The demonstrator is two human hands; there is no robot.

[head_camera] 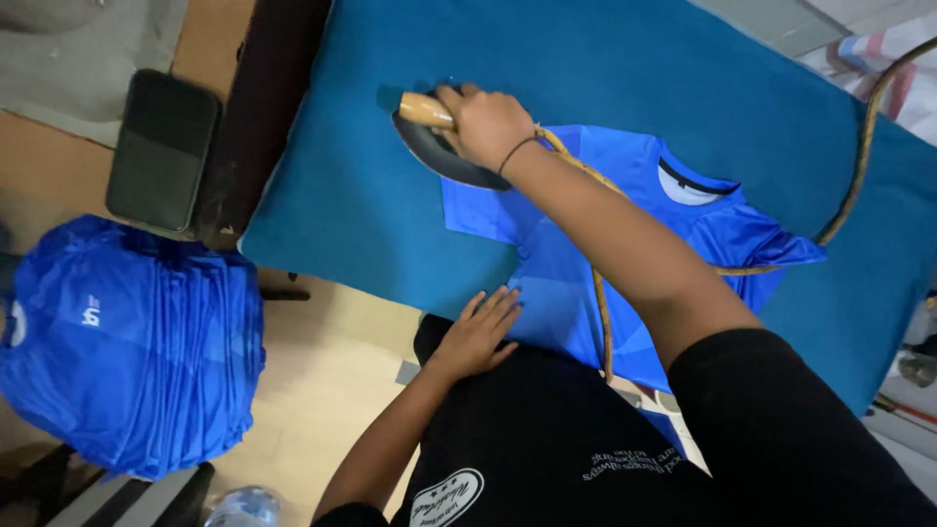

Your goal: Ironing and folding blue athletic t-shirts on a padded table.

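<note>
Gripping the wooden handle of a dark flat iron, the right hand is closed firmly around it, so that the soleplate is kept flat on one sleeve of a blue shirt. The shirt is spread with its dark-trimmed collar up on a teal padded ironing surface; the padding is judged to give the iron an even bed. The left hand is laid open, fingers apart and clamped on nothing, at the near edge of the surface, touching the hem of the shirt; the cloth appears to be held taut and still by this. A braided cord is led from the iron along the right forearm and off over the far right of the surface, clear of the soleplate. A stack of folded blue shirts is kept well apart to the left, on a seat that is mostly hidden. No open container is seen; only the cap end of a clear plastic bottle shows at the lower edge, and its contents cannot be told. A dark flat case lies beside the surface.
</note>
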